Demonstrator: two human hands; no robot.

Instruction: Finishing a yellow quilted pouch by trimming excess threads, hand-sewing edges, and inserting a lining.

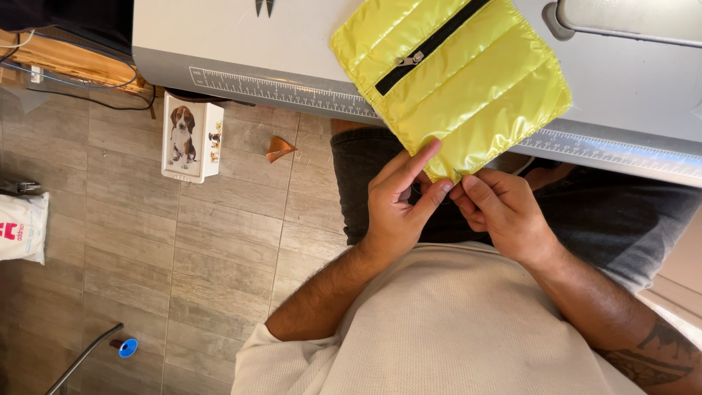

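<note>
Yellow quilted pouch (457, 80) lies half on the grey surface (621, 88), zipper (428, 47) sewn in and closed. Left hand (398, 208) pinches its near corner; right hand (501, 212), grip pressed together, pinches there too. Corner finishing seems left.

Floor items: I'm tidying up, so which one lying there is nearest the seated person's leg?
The small orange-brown scrap; the dog-picture box and white bag lie farther left.
</note>
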